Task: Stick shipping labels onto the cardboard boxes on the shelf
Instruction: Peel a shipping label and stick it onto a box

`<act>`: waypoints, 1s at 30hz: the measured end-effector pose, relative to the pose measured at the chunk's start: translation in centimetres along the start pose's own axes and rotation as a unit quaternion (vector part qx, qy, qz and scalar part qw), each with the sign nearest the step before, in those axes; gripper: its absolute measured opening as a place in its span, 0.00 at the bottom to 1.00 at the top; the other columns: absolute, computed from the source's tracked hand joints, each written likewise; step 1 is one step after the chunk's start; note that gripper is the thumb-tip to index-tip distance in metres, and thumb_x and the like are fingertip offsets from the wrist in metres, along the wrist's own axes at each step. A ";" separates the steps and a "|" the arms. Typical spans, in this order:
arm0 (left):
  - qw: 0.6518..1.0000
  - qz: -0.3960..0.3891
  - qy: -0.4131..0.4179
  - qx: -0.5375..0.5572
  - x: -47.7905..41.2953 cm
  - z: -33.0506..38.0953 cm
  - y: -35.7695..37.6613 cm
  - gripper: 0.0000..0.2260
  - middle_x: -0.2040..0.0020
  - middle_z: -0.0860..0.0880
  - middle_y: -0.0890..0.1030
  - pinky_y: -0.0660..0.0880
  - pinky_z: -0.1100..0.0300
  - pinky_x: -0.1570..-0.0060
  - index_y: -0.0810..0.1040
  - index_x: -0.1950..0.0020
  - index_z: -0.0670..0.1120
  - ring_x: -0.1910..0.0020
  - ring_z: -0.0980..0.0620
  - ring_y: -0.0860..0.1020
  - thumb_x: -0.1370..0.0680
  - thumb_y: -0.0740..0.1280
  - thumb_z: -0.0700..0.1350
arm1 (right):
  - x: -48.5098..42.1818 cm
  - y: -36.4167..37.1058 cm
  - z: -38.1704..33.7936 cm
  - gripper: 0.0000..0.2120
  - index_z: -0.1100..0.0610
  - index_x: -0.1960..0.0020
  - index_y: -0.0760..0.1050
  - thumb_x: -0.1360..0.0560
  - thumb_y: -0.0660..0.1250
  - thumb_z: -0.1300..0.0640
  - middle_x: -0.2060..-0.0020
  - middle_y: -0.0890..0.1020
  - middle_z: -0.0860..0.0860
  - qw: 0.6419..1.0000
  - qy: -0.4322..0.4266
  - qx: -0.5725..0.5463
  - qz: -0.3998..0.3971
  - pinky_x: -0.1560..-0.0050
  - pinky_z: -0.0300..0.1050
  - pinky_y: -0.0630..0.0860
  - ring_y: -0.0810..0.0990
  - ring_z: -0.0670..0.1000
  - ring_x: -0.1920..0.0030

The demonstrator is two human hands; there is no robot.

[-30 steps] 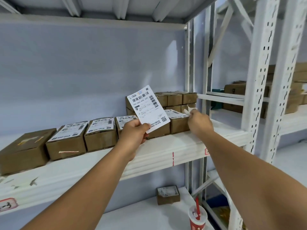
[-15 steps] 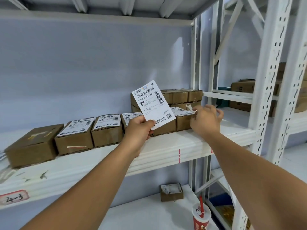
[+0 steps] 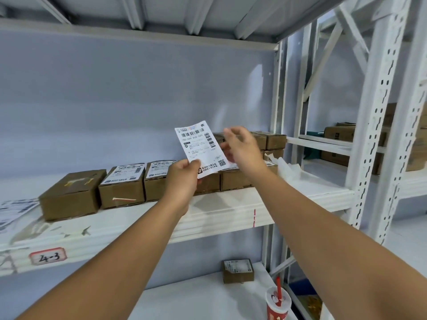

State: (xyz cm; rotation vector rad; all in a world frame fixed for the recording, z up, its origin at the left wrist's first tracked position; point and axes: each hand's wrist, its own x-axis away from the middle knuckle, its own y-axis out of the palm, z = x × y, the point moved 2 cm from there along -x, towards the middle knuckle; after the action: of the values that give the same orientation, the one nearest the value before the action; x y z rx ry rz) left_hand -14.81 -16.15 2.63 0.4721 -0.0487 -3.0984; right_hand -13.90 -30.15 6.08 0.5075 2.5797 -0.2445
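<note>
The shipping label (image 3: 201,148) was a white rectangular slip with its printed face turned to the camera. It carried a barcode across the top with a line of digits under it, a second barcode standing along the right edge, blocks of small text in the middle, a QR code near the lower right corner and a black logo with bold characters near the lower left. It was held in the air, in front of the row of cardboard boxes and above the front edge of the shelf (image 3: 208,215). Its long axis stood nearly upright, with the top edge uppermost and leaning to the left. The left hand (image 3: 182,179) pinched its lower left corner, thumb on the printed face. The right hand (image 3: 242,148) was just beside the label's right edge with its fingers loosely spread and nothing in them; whether it touched the paper could not be told. On the shelf's left sat an unlabelled box (image 3: 69,195), then two labelled boxes (image 3: 122,185) side by side. More boxes were stacked behind the hands (image 3: 275,140), with crumpled white backing paper (image 3: 288,169) to their right.
</note>
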 end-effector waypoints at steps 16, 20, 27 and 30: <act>0.993 0.116 -0.037 -0.008 -1.0 1.0 -15.6 0.08 0.62 0.51 0.83 0.66 0.63 0.72 0.80 0.58 0.46 0.74 0.54 0.68 0.23 0.65 0.47 | 4.0 13.5 -3.2 0.09 0.54 0.48 0.68 0.23 0.64 0.65 0.65 0.73 0.43 0.993 0.043 -0.066 0.085 0.78 0.28 0.65 0.74 0.42 0.67; 0.967 0.191 0.086 -0.146 -1.7 0.5 -19.9 0.07 0.58 0.53 0.83 0.72 0.59 0.57 0.80 0.59 0.50 0.60 0.51 0.77 0.23 0.65 0.48 | 4.5 17.0 -3.6 0.10 0.53 0.50 0.70 0.25 0.59 0.66 0.63 0.79 0.46 0.994 0.057 -0.073 0.050 0.73 0.38 0.69 0.77 0.46 0.65; 0.882 0.111 0.123 -0.442 -3.1 -3.5 -24.3 0.29 0.35 0.49 0.67 0.66 0.58 0.38 0.69 0.32 0.52 0.37 0.48 0.69 0.30 0.73 0.56 | 4.6 23.0 -2.9 0.13 0.53 0.49 0.82 0.24 0.60 0.64 0.50 0.83 0.47 0.999 -0.006 0.024 -0.037 0.63 0.29 0.72 0.79 0.47 0.55; 0.924 0.090 0.103 -0.356 -3.3 -4.2 -24.9 0.32 0.34 0.48 0.63 0.63 0.66 0.41 0.65 0.30 0.49 0.36 0.50 0.69 0.30 0.75 0.47 | 4.3 24.3 -3.0 0.14 0.55 0.45 0.82 0.23 0.60 0.64 0.46 0.83 0.50 0.997 -0.024 0.048 -0.059 0.68 0.28 0.68 0.78 0.47 0.57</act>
State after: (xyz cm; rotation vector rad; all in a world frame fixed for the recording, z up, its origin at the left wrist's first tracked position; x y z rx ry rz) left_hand -10.45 8.62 -1.13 0.6853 0.9327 -2.5994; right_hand -9.00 -5.87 4.60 0.3790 2.5634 -0.4165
